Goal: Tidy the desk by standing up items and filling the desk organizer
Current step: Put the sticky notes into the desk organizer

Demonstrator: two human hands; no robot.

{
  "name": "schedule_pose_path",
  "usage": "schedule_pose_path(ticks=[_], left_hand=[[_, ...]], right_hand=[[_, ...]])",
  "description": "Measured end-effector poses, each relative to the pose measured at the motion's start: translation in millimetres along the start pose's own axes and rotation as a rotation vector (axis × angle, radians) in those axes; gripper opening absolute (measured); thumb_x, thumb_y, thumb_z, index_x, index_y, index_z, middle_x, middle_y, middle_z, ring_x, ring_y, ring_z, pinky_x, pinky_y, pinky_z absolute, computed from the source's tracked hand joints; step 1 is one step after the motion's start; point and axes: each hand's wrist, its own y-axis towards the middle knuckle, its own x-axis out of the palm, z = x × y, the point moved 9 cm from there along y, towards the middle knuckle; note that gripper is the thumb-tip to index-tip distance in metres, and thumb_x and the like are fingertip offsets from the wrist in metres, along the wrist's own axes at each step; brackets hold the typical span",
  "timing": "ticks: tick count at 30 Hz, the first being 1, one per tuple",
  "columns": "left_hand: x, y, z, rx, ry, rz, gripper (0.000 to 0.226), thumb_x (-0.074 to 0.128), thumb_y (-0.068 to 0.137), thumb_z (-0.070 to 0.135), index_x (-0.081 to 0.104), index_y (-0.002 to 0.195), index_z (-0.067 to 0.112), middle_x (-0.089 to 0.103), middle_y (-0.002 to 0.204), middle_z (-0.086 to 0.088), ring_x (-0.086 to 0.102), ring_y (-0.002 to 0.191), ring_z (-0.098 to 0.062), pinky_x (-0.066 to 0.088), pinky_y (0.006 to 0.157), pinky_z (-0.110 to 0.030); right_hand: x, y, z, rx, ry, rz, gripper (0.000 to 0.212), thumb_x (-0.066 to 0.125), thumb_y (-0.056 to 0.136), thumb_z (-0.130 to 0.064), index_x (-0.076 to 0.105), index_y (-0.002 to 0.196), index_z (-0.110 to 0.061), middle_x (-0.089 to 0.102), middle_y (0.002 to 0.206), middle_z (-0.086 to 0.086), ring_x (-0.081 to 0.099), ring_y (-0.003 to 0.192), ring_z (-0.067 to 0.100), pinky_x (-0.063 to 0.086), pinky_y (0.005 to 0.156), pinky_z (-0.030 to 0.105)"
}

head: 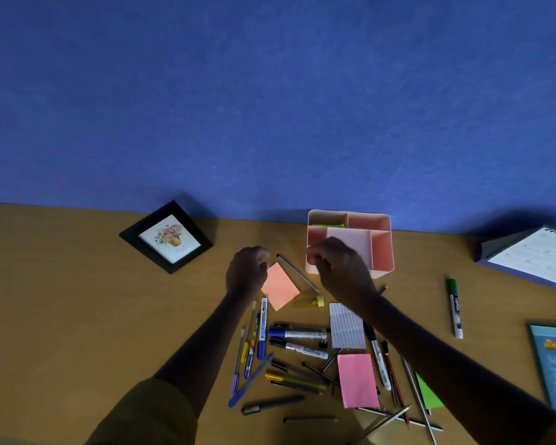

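Two hands are seen from the head camera, raised over the far middle of the tabletop (77,284). The left hand (246,273) is curled. Its fingers (260,256) appear to be pinched on the upper left edge of the orange note pad (281,287), which lies just right of them. Whether the pad is clear of the wood cannot be told. The right hand (342,271) is held in front of the near wall of the desk organizer (382,248), its fingers bent inward by the front left compartment. Whether anything is gripped there cannot be told. A green item (328,225) is lodged in the back left compartment, beyond the right fingers; the other compartments look bare.

The filling step is judged to be in hand and barely begun. Next, the pad would have to be carried rightward, over the pencil (297,274) lying between the two hands, and lowered into a compartment wide enough for it. The broad front middle one seems suited.

Room is open above the organizer, but the blue wall (270,107) stands close behind it. A calendar (536,255) sits well right of the right fingers, with a green marker (455,308) nearer. On the body side of both sets of fingers a heap of pens and markers (289,345) and a pink note pad (357,380) are spread, so forearms are best kept lifted. A picture frame (170,237) is left of the left fingers; whether it is propped or flat cannot be told.
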Motion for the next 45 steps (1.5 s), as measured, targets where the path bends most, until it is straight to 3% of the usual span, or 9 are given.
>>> schedule_pose_path(ticks=[3,8,12,17,29,34,37,40,45], left_hand=[[9,-8,-14,-0.080,0.029,-0.080,0.033,0.074,0.097,0.017,0.072,0.130,0.017,0.076,0.127,-0.002,0.073,0.111,-0.015,0.062,0.086,-0.034],[17,-14,-27,-0.160,0.163,-0.149,0.027,0.072,0.095,0.016,0.076,0.122,0.019,0.077,0.118,-0.002,0.070,0.099,-0.018,0.051,0.070,-0.030],[16,-22,-34,-0.198,0.318,-0.140,0.024,0.074,0.097,0.016,0.075,0.121,0.018,0.076,0.115,-0.002,0.072,0.101,-0.021,0.060,0.075,-0.034],[26,-27,-33,-0.146,0.398,-0.173,0.027,0.074,0.098,0.021,0.071,0.125,0.016,0.070,0.122,-0.004,0.070,0.107,-0.021,0.063,0.084,-0.038],[22,-14,-46,-0.262,0.170,-0.209,0.020,0.077,0.097,0.028,0.076,0.109,0.012,0.078,0.102,-0.004,0.073,0.089,-0.018,0.058,0.069,-0.030],[18,-15,-46,-0.337,-0.096,-0.208,0.020,0.079,0.093,0.022,0.075,0.109,0.010,0.076,0.104,-0.005,0.071,0.094,-0.022,0.062,0.081,-0.037],[23,-20,-47,-0.380,-0.212,-0.229,0.023,0.081,0.093,0.019,0.076,0.112,0.008,0.079,0.099,-0.005,0.077,0.082,-0.019,0.068,0.079,-0.041],[21,-26,-41,-0.363,-0.266,-0.220,0.023,0.080,0.094,0.016,0.077,0.113,0.005,0.081,0.094,-0.007,0.078,0.074,-0.017,0.069,0.074,-0.043],[2,-32,-23,-0.255,-0.274,-0.164,0.023,0.075,0.097,0.018,0.078,0.118,0.007,0.081,0.100,-0.005,0.078,0.078,-0.013,0.068,0.072,-0.037]], right_hand=[[44,-24,-18,-0.056,-0.015,-0.144,0.015,0.066,0.103,-0.020,0.076,0.115,-0.020,0.076,0.110,-0.002,0.072,0.097,0.010,0.064,0.081,0.031],[114,-59,-21,-0.227,-0.241,-0.375,0.027,0.075,0.095,-0.027,0.073,0.121,-0.019,0.077,0.120,0.001,0.073,0.113,0.017,0.058,0.101,0.042],[138,-69,-17,-0.312,-0.402,-0.417,0.031,0.072,0.096,-0.034,0.071,0.121,-0.015,0.073,0.131,0.007,0.066,0.127,0.025,0.049,0.112,0.046],[139,-66,-20,-0.289,-0.422,-0.435,0.033,0.077,0.093,-0.037,0.073,0.115,-0.013,0.075,0.126,0.008,0.071,0.118,0.026,0.053,0.107,0.043],[134,-68,-21,-0.210,-0.350,-0.429,0.038,0.090,0.081,-0.032,0.076,0.110,-0.011,0.074,0.121,0.009,0.071,0.116,0.028,0.061,0.096,0.040],[132,-68,-18,-0.189,-0.328,-0.437,0.037,0.086,0.086,-0.033,0.074,0.114,-0.012,0.072,0.126,0.007,0.068,0.122,0.027,0.061,0.098,0.040],[130,-68,-17,-0.198,-0.309,-0.447,0.037,0.084,0.089,-0.032,0.073,0.118,-0.012,0.070,0.131,0.008,0.066,0.126,0.029,0.062,0.099,0.042],[128,-69,-16,-0.215,-0.292,-0.448,0.037,0.084,0.089,-0.030,0.073,0.119,-0.012,0.070,0.131,0.009,0.065,0.126,0.030,0.063,0.097,0.043],[109,-62,-23,-0.191,-0.177,-0.401,0.039,0.078,0.095,-0.025,0.070,0.131,-0.012,0.071,0.135,0.009,0.069,0.125,0.029,0.063,0.097,0.042]])
